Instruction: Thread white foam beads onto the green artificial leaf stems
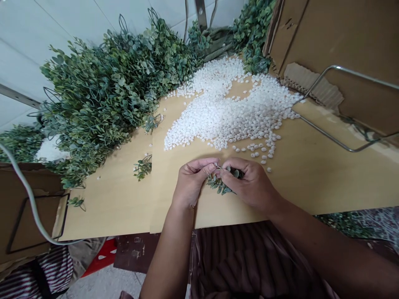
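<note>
My left hand point(195, 180) is closed near the table's front edge, thumb and forefinger pinching a tiny pale piece. Close against it on the right, my right hand point(247, 178) grips a small green leafy sprig point(220, 185), whose leaves hang below the fingertips. The sprig's stem end meets the pale piece between the two hands; fingers partly hide the joint. Beyond my hands spreads a heap of small white beads point(215, 110), with a few loose ones at its near side. A large pile of green sprigs point(102, 91) lies to the left of the beads.
The tan tabletop point(327, 178) holds a few single sprigs point(143, 167) at left. A cardboard box point(349, 45) and a bent metal rod point(327, 135) stand at right. Another box point(31, 207) and a pale cable point(29, 191) are at left. Part of a person's striped clothing point(56, 270) shows below.
</note>
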Motion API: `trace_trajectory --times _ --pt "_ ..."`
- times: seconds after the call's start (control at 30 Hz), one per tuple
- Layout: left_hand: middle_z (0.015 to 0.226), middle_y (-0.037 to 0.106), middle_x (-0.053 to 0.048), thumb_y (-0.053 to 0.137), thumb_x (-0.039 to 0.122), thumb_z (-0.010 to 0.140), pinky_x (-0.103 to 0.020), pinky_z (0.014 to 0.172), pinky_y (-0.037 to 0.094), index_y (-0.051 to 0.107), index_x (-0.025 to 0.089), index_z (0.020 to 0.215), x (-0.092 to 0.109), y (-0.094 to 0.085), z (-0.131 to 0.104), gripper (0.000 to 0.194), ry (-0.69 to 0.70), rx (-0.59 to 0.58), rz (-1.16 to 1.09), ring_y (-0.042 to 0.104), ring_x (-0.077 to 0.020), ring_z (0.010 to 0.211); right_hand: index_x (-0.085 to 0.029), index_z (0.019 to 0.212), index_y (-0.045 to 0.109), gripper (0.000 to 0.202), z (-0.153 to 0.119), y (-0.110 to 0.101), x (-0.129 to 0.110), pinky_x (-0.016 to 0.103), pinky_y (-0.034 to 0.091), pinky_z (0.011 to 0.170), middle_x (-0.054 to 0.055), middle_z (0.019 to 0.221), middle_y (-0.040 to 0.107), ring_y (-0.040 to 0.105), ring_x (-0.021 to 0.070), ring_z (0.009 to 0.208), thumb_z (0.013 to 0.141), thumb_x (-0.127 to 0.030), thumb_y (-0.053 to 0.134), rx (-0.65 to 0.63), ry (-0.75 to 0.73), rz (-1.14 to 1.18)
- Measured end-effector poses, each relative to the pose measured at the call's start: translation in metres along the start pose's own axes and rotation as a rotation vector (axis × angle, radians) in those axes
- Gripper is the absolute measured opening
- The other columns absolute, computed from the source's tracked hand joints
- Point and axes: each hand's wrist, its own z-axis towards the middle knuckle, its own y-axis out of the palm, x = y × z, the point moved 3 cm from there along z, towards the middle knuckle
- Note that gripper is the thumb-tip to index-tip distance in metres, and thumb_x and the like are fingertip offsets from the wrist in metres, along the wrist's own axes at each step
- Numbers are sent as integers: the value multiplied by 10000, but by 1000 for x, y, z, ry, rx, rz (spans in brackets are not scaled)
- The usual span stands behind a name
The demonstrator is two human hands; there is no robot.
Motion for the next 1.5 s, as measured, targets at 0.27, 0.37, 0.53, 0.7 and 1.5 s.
trace_trajectory --times 0.27,0.37,0.53,0.7,1.5 --pt "604 706 -9 807 242 522 -192 599 498 730 177 659 -1 1 1 170 -4 7 49 617 -89 561 -178 512 412 223 0 0 2 191 317 463 -48 483 389 373 71 480 717 -171 499 34 -27 -15" --pt "578 693 -6 812 248 509 -204 593 495 727 172 641 0 2 0 175 -8 2 63 608 -93 549 -179 509 404 233 -1 0 3 195 301 448 -48 482 363 352 72 475 722 -178 497 53 -32 -42" --pt "664 702 -4 813 245 508 -185 634 483 729 175 644 1 6 0 175 35 -22 84 608 -86 620 -167 564 494 192 -2 1 3 200 346 482 -33 516 440 411 84 510 754 -193 489 55 -61 -36" --pt "740 713 -4 785 292 564 -200 668 491 736 223 786 3 -5 -4 238 102 80 58 616 -91 656 -161 642 551 178 1 -1 6 212 396 537 -20 575 520 478 94 558 795 -233 496 29 -45 45" --pt "643 637 21 742 217 624 -180 628 465 640 170 681 9 0 -24 125 329 165 166 573 -73 620 -164 736 568 123 -2 -1 4 274 426 582 4 649 538 508 134 618 670 -261 604 -49 51 53"
